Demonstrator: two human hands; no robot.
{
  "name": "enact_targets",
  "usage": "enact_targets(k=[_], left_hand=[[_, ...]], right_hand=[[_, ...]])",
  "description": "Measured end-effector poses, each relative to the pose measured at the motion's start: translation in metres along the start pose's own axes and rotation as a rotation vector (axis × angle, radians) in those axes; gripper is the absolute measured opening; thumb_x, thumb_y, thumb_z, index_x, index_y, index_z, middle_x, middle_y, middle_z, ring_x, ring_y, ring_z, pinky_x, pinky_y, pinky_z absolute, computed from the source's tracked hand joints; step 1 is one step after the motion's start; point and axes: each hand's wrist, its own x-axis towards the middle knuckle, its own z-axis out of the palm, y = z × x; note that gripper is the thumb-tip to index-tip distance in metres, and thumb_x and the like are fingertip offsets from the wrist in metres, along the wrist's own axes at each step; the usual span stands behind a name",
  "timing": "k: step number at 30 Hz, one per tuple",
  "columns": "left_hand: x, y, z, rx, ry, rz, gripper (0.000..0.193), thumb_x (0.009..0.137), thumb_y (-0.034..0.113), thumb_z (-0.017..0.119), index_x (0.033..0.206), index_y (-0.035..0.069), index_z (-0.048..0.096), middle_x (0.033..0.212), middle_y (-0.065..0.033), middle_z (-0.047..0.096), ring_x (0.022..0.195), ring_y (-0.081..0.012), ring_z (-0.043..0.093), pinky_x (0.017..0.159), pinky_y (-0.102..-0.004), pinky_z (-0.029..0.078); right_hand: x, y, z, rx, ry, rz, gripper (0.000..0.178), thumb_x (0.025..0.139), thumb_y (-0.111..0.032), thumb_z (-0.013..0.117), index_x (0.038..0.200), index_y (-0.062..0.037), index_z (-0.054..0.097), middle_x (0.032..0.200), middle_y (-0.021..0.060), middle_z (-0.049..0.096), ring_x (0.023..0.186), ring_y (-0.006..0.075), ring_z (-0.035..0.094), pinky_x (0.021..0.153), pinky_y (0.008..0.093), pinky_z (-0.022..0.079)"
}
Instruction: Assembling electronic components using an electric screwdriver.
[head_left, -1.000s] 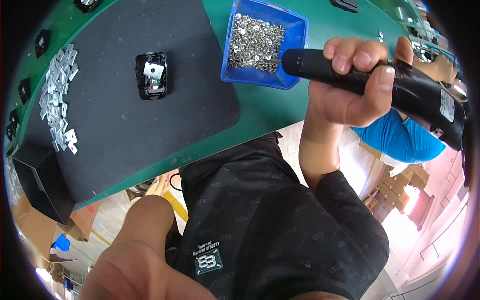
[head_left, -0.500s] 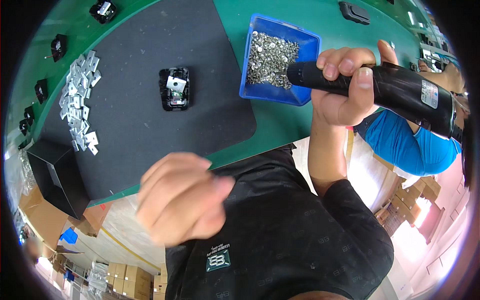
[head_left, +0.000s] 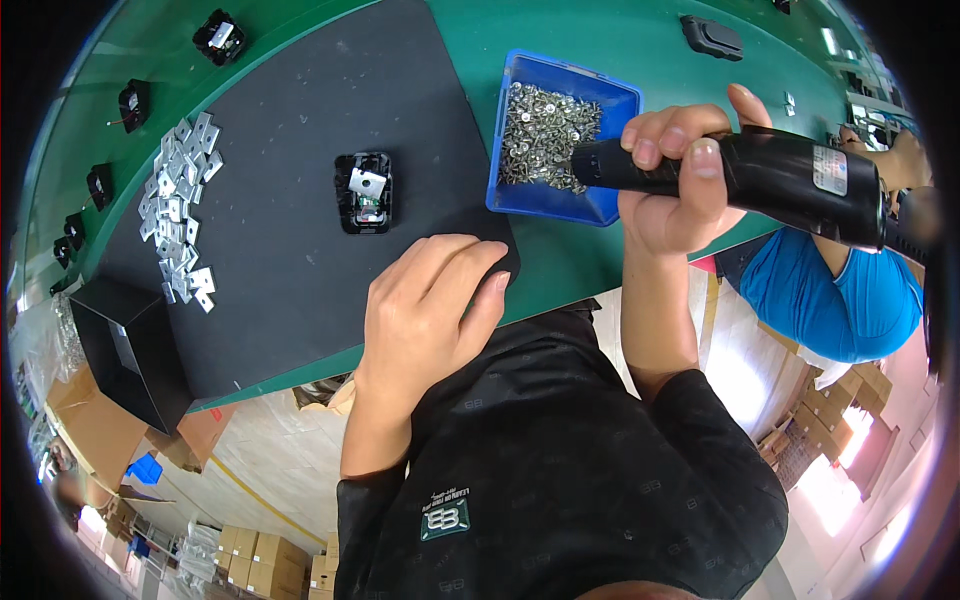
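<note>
**Right hand on the screwdriver, nose over the screw bin; left hand free by the case**

Right hand (head_left: 675, 185): fingers and thumb wrapped around a black power screwdriver (head_left: 775, 180), held tilted with the nose over the blue bin (head_left: 560, 204). Can't tell if its bit touches the screws (head_left: 545, 130) heaped in there.

Left hand (head_left: 420, 315): palm down, fingers loosely bent, thumb tip apart from them, nothing seen in it. It's over the near edge of the mat (head_left: 290, 210), just short of the case.

Case (head_left: 346, 203): small, black, open side up, on the dark mat between the metal plates and the bin. One holed silver plate (head_left: 365, 183) sits askew in its far half; bit of green board (head_left: 369, 205) nearer.

Metal plates (head_left: 180, 200): loose pile, left side of mat. Black box (head_left: 130, 345) at the mat's near-left corner.

Green tabletop (head_left: 585, 260) under it all. More open black cases (head_left: 218, 38) in a row along the left; closed dark case (head_left: 712, 37) far right. Co-worker in blue (head_left: 830, 300) off to the right.
</note>
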Motion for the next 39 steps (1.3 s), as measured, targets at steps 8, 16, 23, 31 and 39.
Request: enact_targets(k=[8, 16, 23, 31, 39], left_hand=[[0.012, 0.004, 0.014, -0.029, 0.111, -0.073, 0.020, 0.069, 0.005, 0.072, 0.088, 0.005, 0.064, 0.083, -0.0070, 0.062, 0.070, -0.0238, 0.061, 0.059, -0.0325, 0.050], [0.041, 0.004, 0.035, 0.024, 0.164, 0.084, 0.034, 0.061, 0.009, 0.081, 0.092, 0.004, 0.067, 0.088, -0.0081, 0.064, 0.073, -0.0216, 0.060, 0.064, -0.0305, 0.048], [0.049, 0.010, 0.045, 0.033, 0.171, 0.212, 0.026, 0.061, 0.007, 0.078, 0.086, 0.007, 0.070, 0.084, -0.0023, 0.065, 0.069, -0.0175, 0.057, 0.060, -0.0290, 0.045], [0.050, 0.007, 0.054, 0.000, 0.232, 0.270, 0.025, 0.063, 0.007, 0.077, 0.085, 0.006, 0.067, 0.082, -0.0011, 0.062, 0.069, -0.0182, 0.056, 0.058, -0.0303, 0.040], [0.053, 0.008, 0.052, -0.007, 0.190, 0.269, 0.026, 0.062, 0.006, 0.077, 0.086, 0.005, 0.067, 0.083, -0.0018, 0.063, 0.069, -0.0179, 0.057, 0.058, -0.0300, 0.041]], right_hand=[[0.005, -0.032, -0.005, 0.190, -0.134, 0.056, 0.049, 0.087, -0.024, 0.052, 0.130, -0.0053, 0.037, 0.079, 0.0022, 0.051, 0.063, 0.0124, 0.047, 0.064, 0.0312, 0.040], [0.018, -0.067, -0.023, 0.380, -0.254, 0.055, 0.053, 0.090, -0.030, 0.054, 0.132, -0.0113, 0.028, 0.085, 0.0005, 0.051, 0.066, 0.0118, 0.049, 0.066, 0.0310, 0.043], [0.020, -0.070, -0.030, 0.371, -0.281, 0.047, 0.050, 0.090, -0.030, 0.053, 0.129, -0.0138, 0.026, 0.086, 0.0003, 0.052, 0.067, 0.0112, 0.050, 0.067, 0.0305, 0.043], [0.020, -0.075, -0.018, 0.345, -0.143, 0.060, 0.045, 0.080, -0.021, 0.063, 0.118, -0.0064, 0.042, 0.077, -0.0008, 0.053, 0.062, 0.0086, 0.050, 0.066, 0.0269, 0.041], [0.021, -0.071, -0.033, 0.337, -0.273, -0.007, 0.055, 0.090, -0.028, 0.053, 0.133, -0.0070, 0.025, 0.086, 0.0016, 0.052, 0.066, 0.0113, 0.049, 0.066, 0.0309, 0.042]])
